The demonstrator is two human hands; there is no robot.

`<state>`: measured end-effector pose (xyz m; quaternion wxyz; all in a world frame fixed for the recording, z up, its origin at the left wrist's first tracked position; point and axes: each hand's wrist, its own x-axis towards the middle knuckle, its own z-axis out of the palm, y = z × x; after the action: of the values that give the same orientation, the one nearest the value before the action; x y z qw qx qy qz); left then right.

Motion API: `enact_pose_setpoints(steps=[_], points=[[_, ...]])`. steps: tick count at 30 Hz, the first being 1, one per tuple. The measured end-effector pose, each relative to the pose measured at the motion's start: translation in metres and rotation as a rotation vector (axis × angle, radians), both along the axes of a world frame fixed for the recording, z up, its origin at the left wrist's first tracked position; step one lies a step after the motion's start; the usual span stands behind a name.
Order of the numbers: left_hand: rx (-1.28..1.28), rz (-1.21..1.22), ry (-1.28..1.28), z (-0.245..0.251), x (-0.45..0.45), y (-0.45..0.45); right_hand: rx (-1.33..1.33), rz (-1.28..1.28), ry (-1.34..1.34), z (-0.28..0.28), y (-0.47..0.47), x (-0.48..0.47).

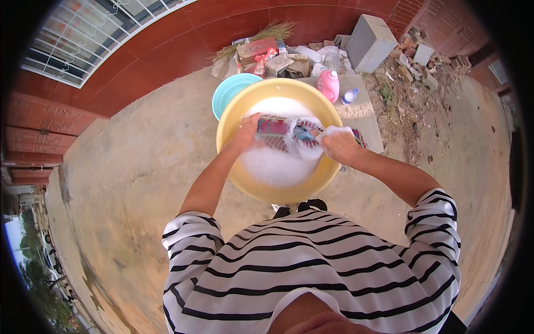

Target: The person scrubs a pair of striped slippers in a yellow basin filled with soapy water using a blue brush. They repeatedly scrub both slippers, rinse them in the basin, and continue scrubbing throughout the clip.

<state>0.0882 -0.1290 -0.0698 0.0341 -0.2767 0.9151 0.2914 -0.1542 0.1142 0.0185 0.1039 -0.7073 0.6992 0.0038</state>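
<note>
A large yellow plastic basin [278, 197] stands before me, with white soap suds [277, 169] covering what lies inside. Above the suds I hold a wet, patterned cloth item [272, 127] in maroon and teal with pale stitched edges; its exact kind is unclear. My left hand [247, 134] grips its left end, the fingers partly hidden behind it. Foam clings to my right hand [340, 146], which pinches the rim of an opening where a light-blue inside [303, 132] shows. Another patterned part [359, 138] of cloth sticks out beyond my right knuckles.
Behind the basin sits a turquoise basin [233, 89]. A pink detergent bottle [328, 86] and a small bottle with a blue cap [349, 96] stand on a concrete slab [363, 115]. Cardboard and bags [267, 58] lie along the red wall [179, 50], near a grey block [370, 43].
</note>
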Motion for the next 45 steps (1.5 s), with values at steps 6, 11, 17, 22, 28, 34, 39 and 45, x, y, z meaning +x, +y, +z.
enact_pose_setpoints(steps=[6,11,17,22,28,34,39,45], points=[[0.032,-0.011,0.026,0.005,-0.001,0.001,0.017,0.036,-0.062,-0.040,-0.055,0.015],[-0.027,-0.027,0.121,-0.007,0.000,0.001,0.161,-0.168,-0.310,-0.055,-0.081,0.015],[-0.015,-0.030,0.061,-0.009,-0.002,-0.003,0.129,-0.063,-0.561,-0.030,-0.082,-0.001],[-0.025,-0.019,0.052,0.003,-0.001,-0.002,0.319,0.088,-0.357,0.013,-0.044,-0.019],[0.010,-0.010,0.019,0.004,-0.003,0.000,0.021,0.132,0.051,0.019,-0.006,-0.006],[0.061,-0.029,0.049,0.003,-0.001,0.003,-0.028,0.104,0.003,-0.021,-0.044,0.018],[0.030,-0.026,0.086,0.001,-0.001,0.008,0.124,0.037,-0.071,-0.049,-0.066,0.016],[-0.014,-0.053,0.099,-0.007,-0.005,0.006,0.100,-0.173,-0.503,-0.061,-0.083,0.010]])
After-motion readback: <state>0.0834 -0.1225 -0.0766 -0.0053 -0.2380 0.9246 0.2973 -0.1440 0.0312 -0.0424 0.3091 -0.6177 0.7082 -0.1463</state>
